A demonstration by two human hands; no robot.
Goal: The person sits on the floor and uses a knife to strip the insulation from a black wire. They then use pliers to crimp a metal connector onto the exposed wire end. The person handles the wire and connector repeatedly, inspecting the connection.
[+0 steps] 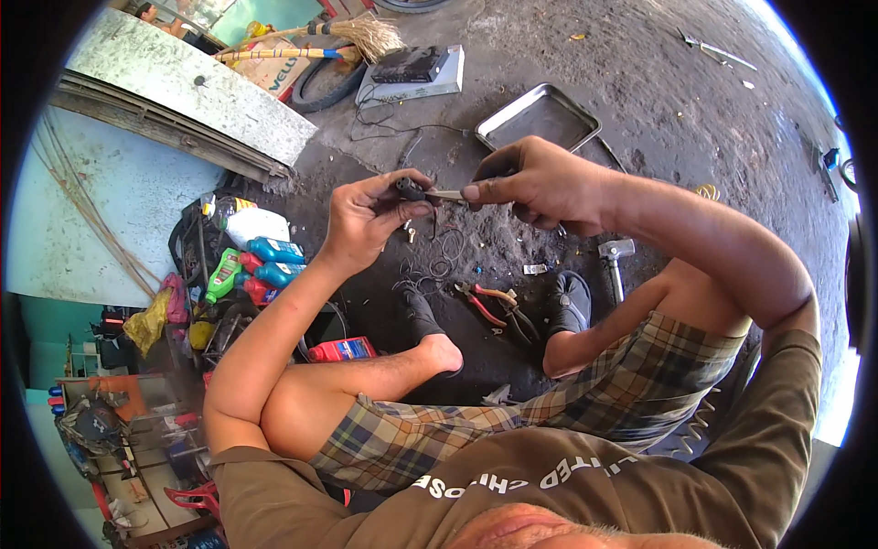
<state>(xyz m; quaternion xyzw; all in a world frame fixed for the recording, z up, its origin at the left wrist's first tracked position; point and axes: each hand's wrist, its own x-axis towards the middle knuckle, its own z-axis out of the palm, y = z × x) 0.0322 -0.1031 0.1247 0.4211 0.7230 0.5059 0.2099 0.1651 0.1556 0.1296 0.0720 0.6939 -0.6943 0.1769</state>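
Note:
My left hand (368,220) pinches a small black cylindrical part (411,188) between thumb and fingers, with its round end showing. From the right, my right hand (540,183) grips a thin, pointed metal blade (446,195). Its tip meets or lies right beside the black part; the handle is hidden in my fingers, so the exact kind of tool cannot be told. Thin black wire (439,256) lies in loose loops on the ground below my hands. Pliers with red handles (482,306) rest between my feet, close to another dark-jawed tool (521,320).
A hammer (615,252) lies beside my right foot. Beyond my hands is a shallow metal tray (540,119). Several coloured bottles (277,250) crowd the left side, with a red one (343,349) near my left leg. Farther off are a straw broom (366,35) and a black box (410,64).

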